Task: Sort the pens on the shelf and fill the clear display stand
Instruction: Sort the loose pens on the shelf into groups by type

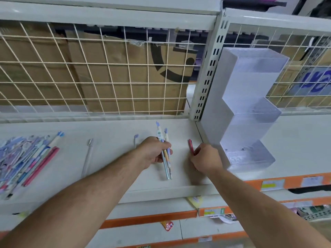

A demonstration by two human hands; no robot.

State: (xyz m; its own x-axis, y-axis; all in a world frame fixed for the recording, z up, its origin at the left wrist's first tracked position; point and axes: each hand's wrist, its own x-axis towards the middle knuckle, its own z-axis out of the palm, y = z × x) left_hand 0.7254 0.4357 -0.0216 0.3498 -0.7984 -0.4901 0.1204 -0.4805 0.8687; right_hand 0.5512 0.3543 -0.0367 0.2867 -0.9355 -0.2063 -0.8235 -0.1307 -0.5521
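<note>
My left hand (155, 152) grips two pastel pens (165, 154) with small hand-shaped toppers, held just above the white shelf (114, 158). To its right my right hand (206, 159) holds a red pen (191, 146) whose tip sticks out toward the back. The clear stepped display stand (249, 108) stands right of my right hand, with three tiers that look empty. At the shelf's far left lies a pile of several pens (23, 158), pink ones at its edge. A white pen (88, 156) and a purple-topped pen (135, 140) lie between the pile and my left hand.
A wire grid (100, 72) backs the shelf, with cardboard boxes behind it. A slotted metal upright (207, 76) rises just left of the stand. Orange price rails (268, 183) edge this shelf and the lower ones, where small packets lie.
</note>
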